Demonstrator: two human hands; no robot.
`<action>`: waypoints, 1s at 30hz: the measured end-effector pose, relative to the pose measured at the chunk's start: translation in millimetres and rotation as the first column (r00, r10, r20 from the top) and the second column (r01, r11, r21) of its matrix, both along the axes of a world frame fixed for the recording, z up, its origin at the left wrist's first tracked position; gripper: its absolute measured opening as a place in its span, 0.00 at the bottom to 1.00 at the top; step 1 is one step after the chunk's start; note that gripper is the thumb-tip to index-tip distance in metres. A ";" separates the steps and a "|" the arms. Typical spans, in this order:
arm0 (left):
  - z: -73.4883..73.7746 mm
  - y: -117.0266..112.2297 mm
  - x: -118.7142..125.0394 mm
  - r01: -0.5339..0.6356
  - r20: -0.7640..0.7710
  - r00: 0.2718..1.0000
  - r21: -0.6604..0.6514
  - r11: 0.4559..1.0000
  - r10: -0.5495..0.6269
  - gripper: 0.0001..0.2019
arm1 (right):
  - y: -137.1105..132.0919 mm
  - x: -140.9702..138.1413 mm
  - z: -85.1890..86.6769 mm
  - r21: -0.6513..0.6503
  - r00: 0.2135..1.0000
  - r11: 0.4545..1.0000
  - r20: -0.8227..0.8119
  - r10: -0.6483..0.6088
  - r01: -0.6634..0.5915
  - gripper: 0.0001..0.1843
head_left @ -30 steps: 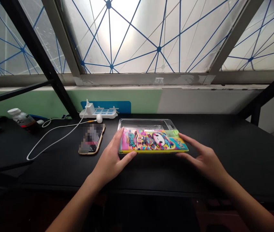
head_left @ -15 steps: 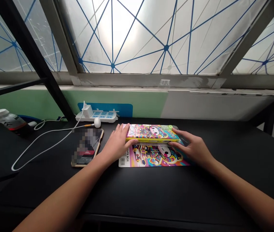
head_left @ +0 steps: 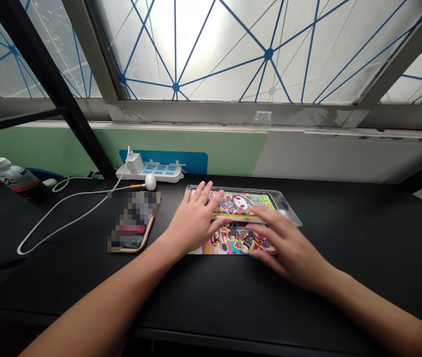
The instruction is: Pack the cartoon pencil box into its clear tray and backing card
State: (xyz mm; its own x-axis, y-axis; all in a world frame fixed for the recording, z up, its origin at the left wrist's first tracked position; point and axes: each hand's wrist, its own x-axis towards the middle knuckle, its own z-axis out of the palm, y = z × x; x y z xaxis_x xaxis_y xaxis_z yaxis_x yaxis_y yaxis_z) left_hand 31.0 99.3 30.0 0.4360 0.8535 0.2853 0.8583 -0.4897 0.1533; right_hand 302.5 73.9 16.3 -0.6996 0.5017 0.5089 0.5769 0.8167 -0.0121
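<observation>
A colourful cartoon pencil box lies in a clear plastic tray on the black desk. In front of it lies a flat printed card with the same cartoon pattern. My left hand rests flat with fingers spread on the left end of the box and card. My right hand, fingers stretched out, lies over the right part of the card, fingertips at the box's front edge.
A phone lies left of the box, its white cable running to a white power strip at the wall. A white bottle lies at far left. A black diagonal beam rises at back left.
One second ago both hands held the box above the tray. They set it back into the tray, uncovering the card in front. Now both hands lie flatter, and the right hand has slid onto the card.
</observation>
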 end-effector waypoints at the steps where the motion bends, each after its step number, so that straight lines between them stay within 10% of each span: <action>1: -1.4 -0.2 1.8 0.019 -0.006 1.000 0.000 1.000 -0.019 0.35 | -4.9 -6.4 0.8 -0.050 0.995 0.995 0.052 0.087 -0.084 0.20; 8: -7.4 3.3 0.2 -0.042 -0.084 0.996 -0.015 0.999 0.041 0.29 | -11.0 -21.7 4.8 -0.472 0.969 0.881 0.206 0.138 -0.025 0.47; 17: -3.8 9.1 -11.0 -0.168 -0.009 0.986 0.016 0.986 0.168 0.25 | -33.1 -9.0 6.0 -0.344 0.998 0.938 0.039 0.059 -0.042 0.13; 24: -8.3 11.6 -11.6 -0.171 -0.003 0.985 0.021 0.985 0.171 0.26 | -11.4 -9.5 -0.4 -0.270 0.948 0.911 0.023 -0.318 0.312 0.17; 30: -5.9 12.1 -11.7 -0.150 -0.011 0.989 0.000 0.989 0.150 0.26 | -14.9 -11.6 -2.4 -0.305 0.916 0.868 0.040 -0.400 0.392 0.17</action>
